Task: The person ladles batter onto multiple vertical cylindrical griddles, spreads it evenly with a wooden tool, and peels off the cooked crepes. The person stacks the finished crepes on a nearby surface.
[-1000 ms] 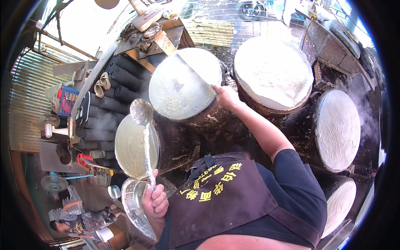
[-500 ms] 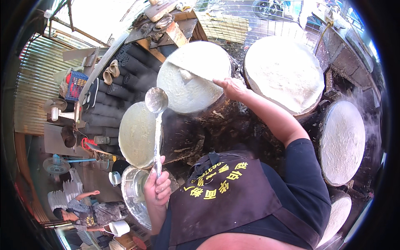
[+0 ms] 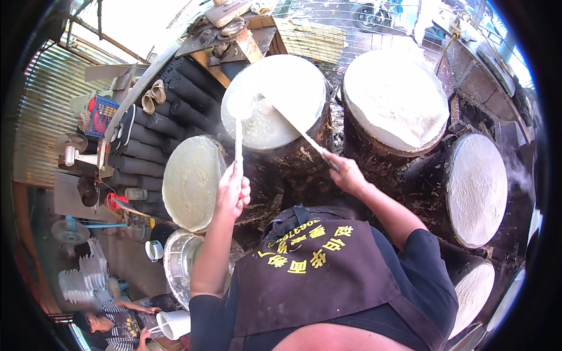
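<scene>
My left hand (image 3: 233,192) is closed round the handle of a long ladle (image 3: 239,143). The handle is coated in pale paste, and the bowl end is in the pale mixture of the middle round vat (image 3: 305,133), where its outline is hard to make out. A long, thin, paste-coated stick (image 3: 297,130) is gripped at its near end by my right hand (image 3: 346,173). Its far tip slants left into the same vat, close to the ladle's end. Thick whitish mixture (image 3: 284,79) fills this vat, with a hollow where the two tools meet.
More dark-sided vats of pale mixture stand around: one at left (image 3: 193,181), one at far right (image 3: 395,99), others along the right (image 3: 477,190). A clear basin (image 3: 175,257) is at lower left. Dark cylinders (image 3: 149,134) are stacked beyond. A co-worker (image 3: 126,324) holds a white bucket (image 3: 174,323).
My left hand has moved forward, lowering the ladle from the air into the middle vat. My right hand has drawn back toward me with the stick. The co-worker has moved nearer the lower edge.
</scene>
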A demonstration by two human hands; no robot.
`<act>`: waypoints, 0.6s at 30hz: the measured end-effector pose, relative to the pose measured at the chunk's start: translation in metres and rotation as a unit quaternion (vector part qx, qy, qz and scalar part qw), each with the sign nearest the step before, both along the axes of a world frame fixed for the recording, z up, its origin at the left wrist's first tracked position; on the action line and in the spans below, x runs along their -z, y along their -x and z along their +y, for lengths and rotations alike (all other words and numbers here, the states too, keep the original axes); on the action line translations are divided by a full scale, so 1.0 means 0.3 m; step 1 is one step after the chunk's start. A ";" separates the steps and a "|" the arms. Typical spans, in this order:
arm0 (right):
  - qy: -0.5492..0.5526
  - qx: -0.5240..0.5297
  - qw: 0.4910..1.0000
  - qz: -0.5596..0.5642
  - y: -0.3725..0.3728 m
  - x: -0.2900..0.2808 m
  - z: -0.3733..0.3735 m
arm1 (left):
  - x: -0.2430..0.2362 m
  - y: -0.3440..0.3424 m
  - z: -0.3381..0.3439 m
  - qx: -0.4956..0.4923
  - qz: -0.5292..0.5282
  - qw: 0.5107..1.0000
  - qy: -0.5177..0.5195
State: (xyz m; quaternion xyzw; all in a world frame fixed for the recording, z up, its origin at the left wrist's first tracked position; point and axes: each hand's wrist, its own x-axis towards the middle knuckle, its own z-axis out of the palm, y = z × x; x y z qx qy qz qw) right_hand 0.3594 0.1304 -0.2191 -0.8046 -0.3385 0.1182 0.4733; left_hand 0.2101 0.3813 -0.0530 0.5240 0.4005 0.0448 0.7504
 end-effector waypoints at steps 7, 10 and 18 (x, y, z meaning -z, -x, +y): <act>-0.110 0.097 0.932 0.332 0.196 -0.056 0.025 | 0.044 -0.119 -0.016 0.073 0.036 0.987 -0.139; -0.092 0.037 0.947 0.305 0.293 0.012 0.077 | 0.014 -0.142 -0.133 0.071 -0.012 0.997 0.041; -0.110 0.016 0.993 -0.026 0.267 -0.047 -0.016 | -0.026 -0.049 -0.020 0.007 -0.228 0.767 0.600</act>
